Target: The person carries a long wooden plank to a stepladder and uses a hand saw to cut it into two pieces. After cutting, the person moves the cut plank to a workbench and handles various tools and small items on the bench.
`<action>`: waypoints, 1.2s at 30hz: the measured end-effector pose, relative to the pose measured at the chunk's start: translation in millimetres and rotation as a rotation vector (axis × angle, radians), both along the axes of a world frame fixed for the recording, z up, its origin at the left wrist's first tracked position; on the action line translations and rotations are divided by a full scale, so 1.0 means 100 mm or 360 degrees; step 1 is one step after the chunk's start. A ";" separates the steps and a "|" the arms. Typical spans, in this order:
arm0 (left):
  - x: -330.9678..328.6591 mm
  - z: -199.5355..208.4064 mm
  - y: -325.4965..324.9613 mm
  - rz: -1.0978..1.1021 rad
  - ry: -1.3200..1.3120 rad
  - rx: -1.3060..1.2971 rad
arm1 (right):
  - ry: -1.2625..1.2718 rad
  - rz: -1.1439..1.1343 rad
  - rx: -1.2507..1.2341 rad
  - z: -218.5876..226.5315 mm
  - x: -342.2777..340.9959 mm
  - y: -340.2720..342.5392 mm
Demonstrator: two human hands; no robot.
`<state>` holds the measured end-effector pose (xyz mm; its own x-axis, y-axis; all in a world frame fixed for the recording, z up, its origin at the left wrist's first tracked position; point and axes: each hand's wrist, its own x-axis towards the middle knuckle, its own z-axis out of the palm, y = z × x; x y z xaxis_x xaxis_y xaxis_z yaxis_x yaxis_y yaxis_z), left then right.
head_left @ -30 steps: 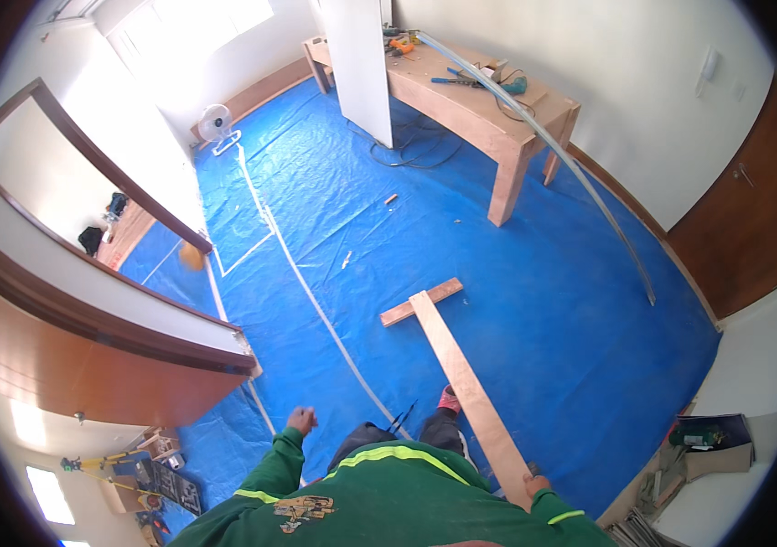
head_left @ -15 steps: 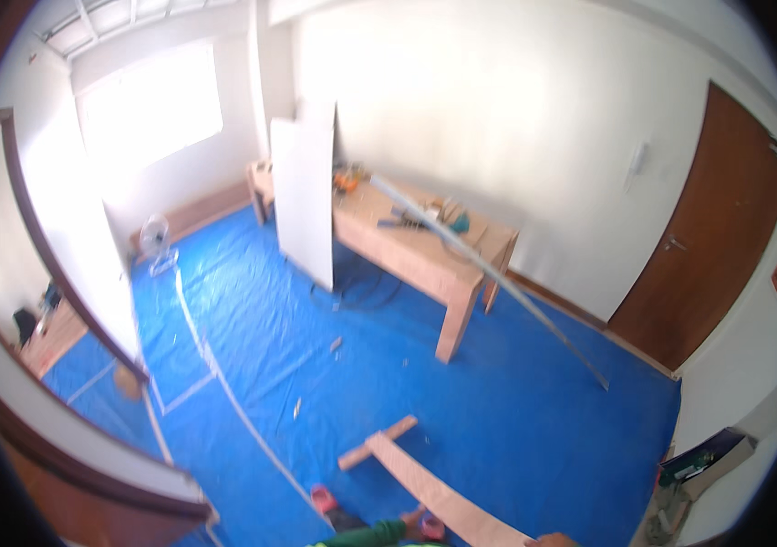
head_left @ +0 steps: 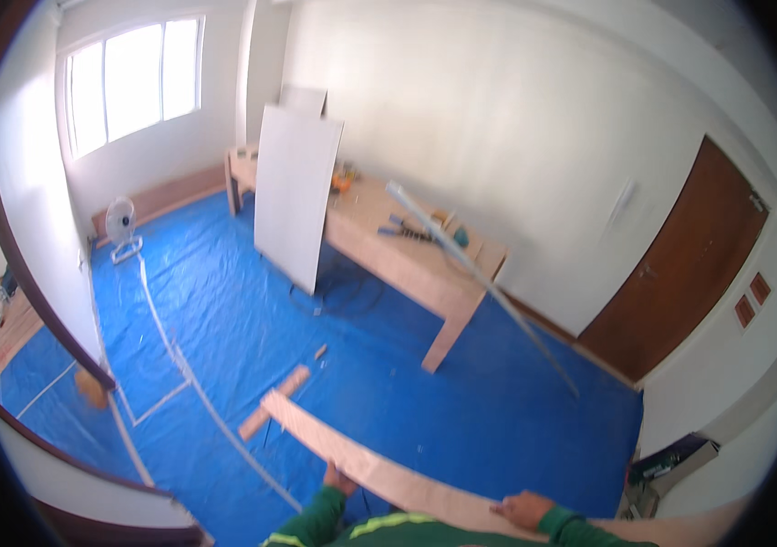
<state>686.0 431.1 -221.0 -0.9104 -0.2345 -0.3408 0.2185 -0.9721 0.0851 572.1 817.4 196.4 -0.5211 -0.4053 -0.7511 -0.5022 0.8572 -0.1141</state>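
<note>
A long light-brown wooden board (head_left: 379,462) stretches across in front of me, with a short crosspiece (head_left: 295,382) at its far-left end, making a T shape. My left hand (head_left: 340,479) grips the board's near edge, fingers closed on it. Further right, my right hand (head_left: 525,510) is closed on the same board, its fingers across the top. Both arms wear green sleeves with a bright yellow stripe across the front of the clothing. Whether the crosspiece touches the floor I cannot tell.
Blue sheeting (head_left: 461,419) covers the floor. A wooden workbench (head_left: 388,264) carries tools; a long metal bar (head_left: 507,305) leans on it. A white panel (head_left: 293,201) stands against it. A fan (head_left: 121,223) stands far left, a brown door (head_left: 680,273) right, an open box (head_left: 676,465) lower right.
The board with its crosspiece has shifted left and away from me, carried by both hands. My hands and sleeves show more fully now. The view has also turned slightly.
</note>
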 end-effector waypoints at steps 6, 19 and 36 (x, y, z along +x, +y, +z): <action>-0.16 0.34 -0.94 -0.0011 -0.0748 0.0021 | 0.0313 0.0023 -0.0055 -0.09 -0.31 -0.87; -0.94 2.02 -3.75 0.0140 -0.0662 -0.0711 | 0.0127 -0.0184 -0.0505 -1.47 -2.49 -3.47; -1.57 2.89 -6.62 0.1043 -0.0391 -0.0819 | -0.0159 0.0049 -0.0907 -2.33 -3.18 -6.93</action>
<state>528.7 -231.2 67.9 -0.4526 -0.8648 -0.2175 0.6387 -0.4846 0.5977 254.1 124.6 -36.7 -0.4404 -0.7741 -0.4547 -0.4893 0.6316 -0.6014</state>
